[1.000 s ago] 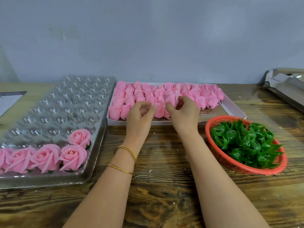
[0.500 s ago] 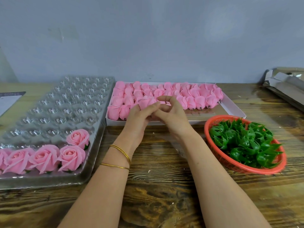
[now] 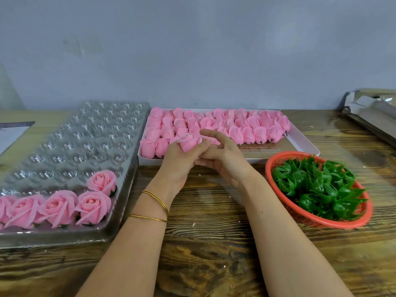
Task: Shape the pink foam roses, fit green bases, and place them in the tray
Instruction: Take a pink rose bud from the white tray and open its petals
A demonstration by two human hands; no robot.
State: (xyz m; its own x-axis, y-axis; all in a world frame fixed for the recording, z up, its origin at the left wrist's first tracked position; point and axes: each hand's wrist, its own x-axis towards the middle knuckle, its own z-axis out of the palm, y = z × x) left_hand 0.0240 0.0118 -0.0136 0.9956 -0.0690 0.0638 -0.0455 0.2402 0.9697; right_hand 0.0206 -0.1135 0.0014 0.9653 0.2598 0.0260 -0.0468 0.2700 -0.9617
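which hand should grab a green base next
Right, probably. The right hand has straight fingers holding nothing and lies nearer the red basket of green bases; the left hand grips the pink foam rose.

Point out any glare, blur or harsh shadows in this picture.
Head view: glare specks dot the empty cells of the clear tray; head view: the rose in the left hand is slightly blurred; head view: light even, shadows faint.

Nothing is legible. The paper sheet point(image 3: 11, 133) at the tabletop's point(image 3: 214, 264) far left carries print too blurred to read.
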